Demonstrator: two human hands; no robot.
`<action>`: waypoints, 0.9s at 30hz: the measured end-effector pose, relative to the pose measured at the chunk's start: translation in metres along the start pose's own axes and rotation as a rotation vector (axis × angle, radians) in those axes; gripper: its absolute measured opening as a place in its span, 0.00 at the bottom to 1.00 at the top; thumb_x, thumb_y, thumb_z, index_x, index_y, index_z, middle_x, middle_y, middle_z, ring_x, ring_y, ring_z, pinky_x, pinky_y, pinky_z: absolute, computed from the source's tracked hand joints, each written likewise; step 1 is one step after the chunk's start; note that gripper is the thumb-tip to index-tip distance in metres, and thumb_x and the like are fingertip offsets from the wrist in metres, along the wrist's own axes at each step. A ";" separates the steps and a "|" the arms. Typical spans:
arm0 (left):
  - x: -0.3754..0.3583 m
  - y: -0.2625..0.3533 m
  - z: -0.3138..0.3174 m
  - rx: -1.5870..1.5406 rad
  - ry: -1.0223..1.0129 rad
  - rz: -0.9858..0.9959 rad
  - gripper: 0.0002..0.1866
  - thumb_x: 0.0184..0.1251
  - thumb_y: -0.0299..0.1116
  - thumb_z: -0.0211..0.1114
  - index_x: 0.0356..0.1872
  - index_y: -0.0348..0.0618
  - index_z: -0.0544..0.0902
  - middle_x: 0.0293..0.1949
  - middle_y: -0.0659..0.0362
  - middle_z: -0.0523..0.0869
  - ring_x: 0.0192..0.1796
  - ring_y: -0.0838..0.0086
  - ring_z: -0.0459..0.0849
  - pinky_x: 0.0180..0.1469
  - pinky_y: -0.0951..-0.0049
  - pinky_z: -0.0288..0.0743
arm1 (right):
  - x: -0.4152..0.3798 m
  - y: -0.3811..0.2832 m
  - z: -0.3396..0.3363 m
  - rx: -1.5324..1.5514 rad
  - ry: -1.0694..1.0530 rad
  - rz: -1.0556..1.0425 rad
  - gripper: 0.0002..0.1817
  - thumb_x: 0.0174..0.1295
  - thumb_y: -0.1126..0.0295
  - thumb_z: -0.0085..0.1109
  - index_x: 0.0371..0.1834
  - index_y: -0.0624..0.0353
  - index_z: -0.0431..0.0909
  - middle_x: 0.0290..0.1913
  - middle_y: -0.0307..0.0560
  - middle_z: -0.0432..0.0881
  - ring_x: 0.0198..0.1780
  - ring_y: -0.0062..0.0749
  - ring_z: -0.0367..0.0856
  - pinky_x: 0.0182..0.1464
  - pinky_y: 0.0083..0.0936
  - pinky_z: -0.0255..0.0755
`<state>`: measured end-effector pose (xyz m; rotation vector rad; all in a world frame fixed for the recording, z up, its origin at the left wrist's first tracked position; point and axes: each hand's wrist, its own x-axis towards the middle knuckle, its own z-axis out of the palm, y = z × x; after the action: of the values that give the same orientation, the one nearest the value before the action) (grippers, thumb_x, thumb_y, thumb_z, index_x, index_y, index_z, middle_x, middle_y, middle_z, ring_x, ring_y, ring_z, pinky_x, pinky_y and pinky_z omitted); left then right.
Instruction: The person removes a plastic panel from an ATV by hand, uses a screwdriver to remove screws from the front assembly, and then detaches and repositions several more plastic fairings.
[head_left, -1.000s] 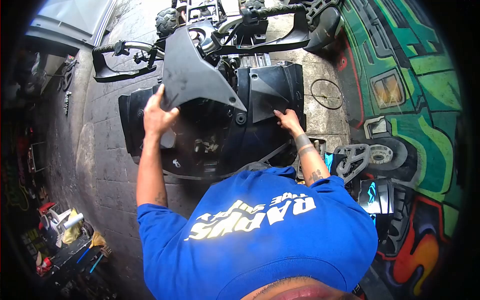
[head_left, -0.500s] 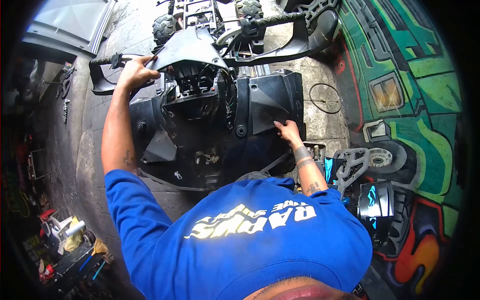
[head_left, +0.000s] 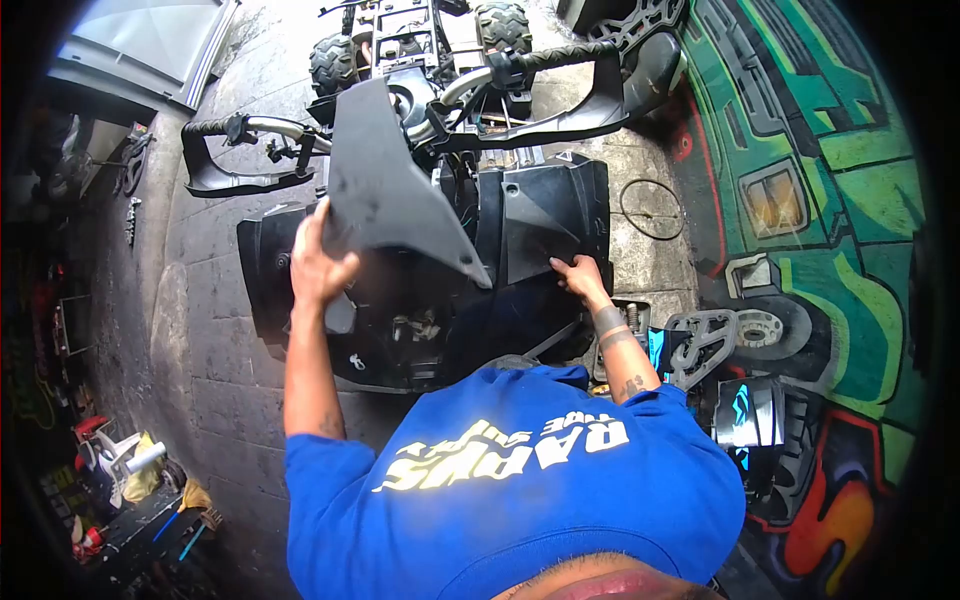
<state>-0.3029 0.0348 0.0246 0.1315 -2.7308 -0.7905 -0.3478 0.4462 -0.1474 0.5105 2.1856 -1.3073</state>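
Note:
My left hand (head_left: 320,270) grips the lower left edge of a dark grey angular plastic panel (head_left: 385,180), with the thumb apart from the fingers. The panel is tilted over the middle of the black front bodywork (head_left: 530,210) of a vehicle and hides part of it. My right hand (head_left: 580,277) rests on the right side of this bodywork, its fingers somewhat apart and nothing visible in them.
Handlebars with hand guards (head_left: 565,125) stretch behind the panel. Beyond them are a bare frame and wheels (head_left: 503,28). A thin black ring (head_left: 651,209) lies on the floor at right, near a graffiti wall (head_left: 850,200). Tools and rags (head_left: 145,480) are at lower left.
My left hand has brought the panel down toward me and turned it, baring the handlebar centre and covering the bodywork's middle opening. My right hand has stayed in nearly the same place.

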 end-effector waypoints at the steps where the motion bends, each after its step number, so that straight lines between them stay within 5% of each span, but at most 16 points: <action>1: -0.017 0.012 -0.005 -0.055 -0.046 -0.096 0.48 0.33 0.31 0.65 0.67 0.49 0.59 0.49 0.46 0.73 0.51 0.53 0.75 0.54 0.61 0.70 | 0.000 0.001 0.002 0.009 0.020 0.004 0.22 0.53 0.55 0.67 0.30 0.67 0.74 0.25 0.45 0.78 0.21 0.25 0.77 0.19 0.21 0.67; 3: -0.057 0.015 0.008 -0.084 0.023 -0.162 0.53 0.35 0.31 0.67 0.70 0.53 0.50 0.47 0.49 0.71 0.51 0.51 0.74 0.53 0.60 0.71 | 0.001 -0.002 0.001 0.000 0.046 -0.035 0.22 0.51 0.55 0.68 0.27 0.67 0.75 0.22 0.46 0.78 0.19 0.27 0.76 0.17 0.22 0.66; 5: -0.091 0.025 0.025 -0.161 0.055 -0.260 0.57 0.31 0.26 0.70 0.69 0.44 0.47 0.54 0.46 0.67 0.59 0.56 0.68 0.61 0.64 0.64 | -0.001 -0.009 -0.004 -0.098 -0.006 -0.064 0.24 0.52 0.52 0.66 0.27 0.67 0.75 0.19 0.46 0.77 0.18 0.27 0.76 0.18 0.24 0.66; 7: -0.113 0.054 0.031 -0.207 0.060 -0.270 0.51 0.33 0.27 0.72 0.65 0.40 0.53 0.52 0.49 0.71 0.56 0.61 0.72 0.60 0.65 0.66 | 0.001 -0.005 -0.002 -0.159 0.044 -0.102 0.26 0.53 0.50 0.65 0.27 0.68 0.75 0.21 0.46 0.78 0.19 0.27 0.77 0.19 0.25 0.68; 9: -0.156 0.043 0.081 -0.706 0.037 -0.569 0.41 0.37 0.27 0.72 0.57 0.37 0.61 0.46 0.54 0.74 0.50 0.66 0.75 0.56 0.67 0.69 | 0.020 0.013 0.001 -0.247 0.008 -0.092 0.27 0.53 0.49 0.64 0.31 0.69 0.74 0.23 0.47 0.78 0.21 0.26 0.78 0.19 0.22 0.69; 10: -0.170 0.059 0.091 -0.494 0.120 -0.401 0.32 0.41 0.27 0.72 0.51 0.39 0.65 0.39 0.60 0.76 0.43 0.73 0.77 0.49 0.72 0.72 | 0.015 0.008 0.001 -0.179 -0.010 -0.045 0.27 0.53 0.49 0.64 0.32 0.68 0.74 0.22 0.47 0.78 0.20 0.26 0.77 0.19 0.22 0.68; 11: -0.183 0.080 0.098 -1.073 0.103 -0.724 0.27 0.45 0.27 0.71 0.48 0.46 0.70 0.43 0.58 0.71 0.49 0.72 0.71 0.52 0.71 0.67 | 0.010 0.002 0.001 -0.120 -0.026 0.001 0.27 0.53 0.49 0.64 0.32 0.68 0.74 0.22 0.47 0.77 0.20 0.25 0.76 0.19 0.21 0.68; 12: -0.180 0.121 0.102 -1.477 0.279 -0.935 0.24 0.46 0.29 0.72 0.45 0.52 0.71 0.41 0.61 0.75 0.42 0.76 0.73 0.43 0.72 0.71 | 0.007 -0.002 0.002 -0.095 -0.046 0.018 0.27 0.53 0.49 0.65 0.32 0.68 0.74 0.21 0.47 0.77 0.20 0.25 0.76 0.19 0.21 0.68; 14: -0.174 0.151 0.097 -1.770 0.069 -1.209 0.19 0.54 0.35 0.70 0.45 0.54 0.72 0.36 0.61 0.83 0.21 0.80 0.72 0.21 0.75 0.68 | 0.008 -0.003 -0.003 -0.073 -0.083 0.003 0.27 0.53 0.49 0.64 0.33 0.68 0.73 0.22 0.47 0.77 0.19 0.26 0.75 0.18 0.21 0.68; 17: -0.168 0.157 0.098 -1.981 -0.368 -1.195 0.30 0.57 0.62 0.57 0.49 0.47 0.72 0.39 0.48 0.83 0.15 0.78 0.72 0.22 0.75 0.71 | 0.012 0.004 0.005 -0.033 0.018 -0.029 0.27 0.53 0.49 0.65 0.32 0.68 0.73 0.21 0.47 0.77 0.19 0.26 0.75 0.19 0.22 0.68; 18: -0.158 0.168 0.088 -1.847 -0.417 -1.219 0.39 0.54 0.68 0.50 0.51 0.40 0.70 0.40 0.45 0.82 0.15 0.78 0.73 0.21 0.77 0.71 | 0.005 -0.003 0.004 -0.064 0.017 -0.012 0.26 0.53 0.49 0.64 0.33 0.67 0.74 0.20 0.46 0.77 0.20 0.26 0.75 0.19 0.22 0.68; 19: -0.151 0.169 0.084 -1.904 -0.493 -1.060 0.34 0.57 0.64 0.56 0.48 0.40 0.72 0.40 0.49 0.82 0.16 0.78 0.71 0.23 0.77 0.69 | -0.001 -0.012 0.004 -0.085 0.017 0.007 0.26 0.54 0.50 0.64 0.33 0.67 0.74 0.20 0.45 0.77 0.20 0.26 0.75 0.19 0.21 0.68; 21: -0.132 0.170 0.074 -1.317 -0.420 -0.624 0.24 0.58 0.46 0.66 0.48 0.40 0.73 0.37 0.55 0.81 0.19 0.82 0.72 0.24 0.81 0.69 | 0.015 0.004 0.006 -0.071 -0.072 -0.042 0.25 0.56 0.51 0.63 0.35 0.67 0.74 0.24 0.44 0.78 0.22 0.25 0.75 0.20 0.20 0.69; 22: -0.124 0.167 0.078 -1.020 -0.127 -0.392 0.21 0.52 0.30 0.69 0.47 0.40 0.74 0.34 0.62 0.78 0.24 0.86 0.72 0.26 0.84 0.69 | 0.008 -0.002 0.012 0.018 -0.032 -0.017 0.24 0.56 0.52 0.62 0.36 0.66 0.73 0.27 0.44 0.78 0.23 0.25 0.76 0.20 0.20 0.69; 24: -0.109 0.139 0.084 -0.504 0.223 -0.171 0.28 0.47 0.30 0.72 0.50 0.35 0.71 0.42 0.56 0.74 0.40 0.75 0.75 0.41 0.77 0.72 | -0.005 -0.008 0.019 0.120 -0.025 0.059 0.21 0.57 0.55 0.62 0.38 0.64 0.72 0.31 0.43 0.77 0.26 0.23 0.76 0.21 0.20 0.72; 27: -0.106 0.082 0.095 -0.224 0.162 -0.370 0.46 0.44 0.45 0.74 0.62 0.31 0.62 0.61 0.41 0.65 0.64 0.51 0.65 0.65 0.62 0.60 | -0.008 0.000 0.028 0.313 -0.033 0.007 0.17 0.58 0.58 0.62 0.35 0.61 0.71 0.27 0.40 0.74 0.26 0.22 0.76 0.20 0.18 0.69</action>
<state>-0.2315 0.1702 -0.0355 0.6350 -2.4757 -1.1226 -0.3345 0.4213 -0.1538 0.6092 1.9591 -1.6521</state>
